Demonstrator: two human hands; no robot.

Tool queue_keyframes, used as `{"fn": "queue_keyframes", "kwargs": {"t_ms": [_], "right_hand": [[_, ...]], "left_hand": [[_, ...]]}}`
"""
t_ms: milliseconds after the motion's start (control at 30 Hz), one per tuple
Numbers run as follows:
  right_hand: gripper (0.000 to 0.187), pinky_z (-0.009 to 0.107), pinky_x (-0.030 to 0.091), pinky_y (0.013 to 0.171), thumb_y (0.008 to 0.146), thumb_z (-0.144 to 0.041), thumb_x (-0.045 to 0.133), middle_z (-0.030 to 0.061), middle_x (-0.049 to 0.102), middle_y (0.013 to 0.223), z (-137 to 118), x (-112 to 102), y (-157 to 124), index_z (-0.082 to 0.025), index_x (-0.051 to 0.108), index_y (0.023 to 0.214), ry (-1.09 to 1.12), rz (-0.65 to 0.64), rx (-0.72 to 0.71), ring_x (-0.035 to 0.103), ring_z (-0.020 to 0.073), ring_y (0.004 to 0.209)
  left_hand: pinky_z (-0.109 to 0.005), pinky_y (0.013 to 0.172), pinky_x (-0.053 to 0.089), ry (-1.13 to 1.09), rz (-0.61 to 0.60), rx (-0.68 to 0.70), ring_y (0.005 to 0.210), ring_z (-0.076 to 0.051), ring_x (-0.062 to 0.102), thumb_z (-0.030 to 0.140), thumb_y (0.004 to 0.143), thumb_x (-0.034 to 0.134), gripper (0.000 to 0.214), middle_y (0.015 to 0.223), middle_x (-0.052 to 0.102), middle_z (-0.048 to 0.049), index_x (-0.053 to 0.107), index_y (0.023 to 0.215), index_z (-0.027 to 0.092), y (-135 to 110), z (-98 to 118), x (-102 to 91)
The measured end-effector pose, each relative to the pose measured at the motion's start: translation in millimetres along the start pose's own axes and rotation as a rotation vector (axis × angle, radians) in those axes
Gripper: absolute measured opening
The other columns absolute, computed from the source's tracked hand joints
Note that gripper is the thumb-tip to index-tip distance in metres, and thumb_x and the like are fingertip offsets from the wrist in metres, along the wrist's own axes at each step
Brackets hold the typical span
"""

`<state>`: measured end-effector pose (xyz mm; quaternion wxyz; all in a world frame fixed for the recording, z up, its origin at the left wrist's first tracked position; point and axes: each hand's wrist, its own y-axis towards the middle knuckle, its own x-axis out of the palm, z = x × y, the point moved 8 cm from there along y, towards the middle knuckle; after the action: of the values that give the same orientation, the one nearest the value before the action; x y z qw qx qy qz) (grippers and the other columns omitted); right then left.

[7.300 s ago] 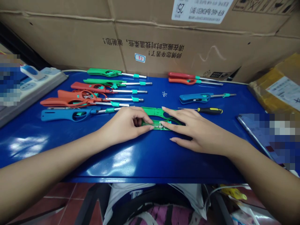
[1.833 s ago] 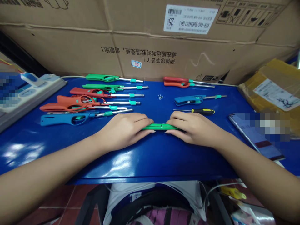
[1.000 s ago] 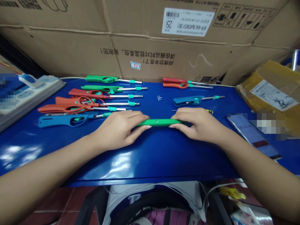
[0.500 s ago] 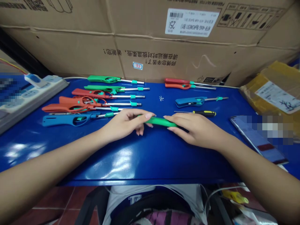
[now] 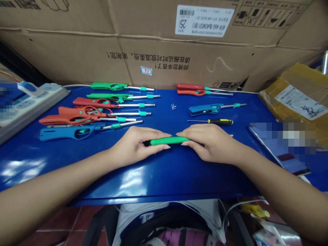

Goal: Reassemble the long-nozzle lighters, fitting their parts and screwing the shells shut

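Between my two hands, over the middle of the blue table, is a green long-nosed lighter (image 5: 169, 140), seen along the edge of its handle. My left hand (image 5: 138, 143) is closed round the handle's left end, thumb on the near side and fingers on the far side. My right hand (image 5: 208, 141) pinches its right part the same way. A short metal tip shows beyond the right hand; the trigger part is hidden. Just behind the right hand lies a screwdriver (image 5: 220, 121) with a black and yellow handle. A blue lighter (image 5: 73, 132) lies left of my left hand.
Several green, red and blue lighters (image 5: 102, 102) lie in a row at left. Red lighters (image 5: 192, 89) and another blue lighter (image 5: 206, 109) lie at back right. A power strip (image 5: 38, 100), phone (image 5: 279, 150), taped parcel (image 5: 294, 99) and large carton (image 5: 143, 37) surround them.
My left hand has shifted slightly down and changed its hold, now gripping the handle's left end from both sides. The green lighter has come more level. The view has shifted a little.
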<state>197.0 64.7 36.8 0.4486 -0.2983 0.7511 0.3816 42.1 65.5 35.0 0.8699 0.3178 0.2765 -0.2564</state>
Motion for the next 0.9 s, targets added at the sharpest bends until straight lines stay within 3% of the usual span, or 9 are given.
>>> {"fn": "queue_keyframes", "kwargs": {"t_ms": [167,367,500,733,900], "right_hand": [[0.028,0.041,0.056,0.099,0.104,-0.031,0.055,0.0080,0.077,0.119,4.4,0.1,2.4,-0.018,0.070,0.124,-0.011,0.011,0.005,0.072,0.0236,0.107],[0.028,0.039,0.058,0.088,0.103,-0.025,0.053,0.0112,0.079,0.114,17.6,-0.4,-1.3,-0.016,0.072,0.121,-0.111,-0.032,0.104,0.075,0.0253,0.100],[0.023,0.035,0.056,0.084,0.103,-0.028,0.054,0.0069,0.080,0.108,16.6,0.2,-1.5,-0.020,0.075,0.108,-0.055,-0.090,0.116,0.076,0.0227,0.094],[0.026,0.036,0.053,0.083,0.104,-0.035,0.054,0.0076,0.079,0.106,13.7,4.7,3.1,-0.020,0.073,0.113,-0.158,-0.128,0.068,0.074,0.0241,0.093],[0.026,0.035,0.052,0.084,0.103,-0.038,0.056,0.0072,0.079,0.105,13.8,-1.6,1.8,-0.020,0.073,0.111,-0.172,-0.101,0.054,0.073,0.0234,0.095]], "left_hand": [[-0.024,0.091,0.060,0.084,0.043,0.029,0.097,-0.017,0.077,0.023,0.093,0.071,0.022,0.112,0.080,-0.0047,0.077,0.114,0.019,-0.2,2.1,-7.7],[-0.024,0.090,0.060,0.156,0.071,0.039,0.097,-0.018,0.077,0.026,0.095,0.069,0.021,0.112,0.080,-0.0051,0.076,0.113,0.019,0.0,5.0,-20.6],[-0.025,0.086,0.059,0.207,0.000,0.033,0.094,-0.017,0.076,0.027,0.098,0.064,0.022,0.110,0.079,-0.0056,0.074,0.115,0.017,-1.1,4.9,-18.4],[-0.031,0.087,0.056,0.496,-0.118,0.094,0.100,-0.022,0.072,0.032,0.103,0.055,0.033,0.115,0.074,-0.0088,0.065,0.129,0.015,-2.7,5.4,-7.3],[-0.026,0.082,0.054,0.367,-0.186,0.031,0.091,-0.016,0.070,0.033,0.105,0.052,0.029,0.106,0.073,-0.0055,0.069,0.123,0.019,-0.8,0.1,-0.2]]}}
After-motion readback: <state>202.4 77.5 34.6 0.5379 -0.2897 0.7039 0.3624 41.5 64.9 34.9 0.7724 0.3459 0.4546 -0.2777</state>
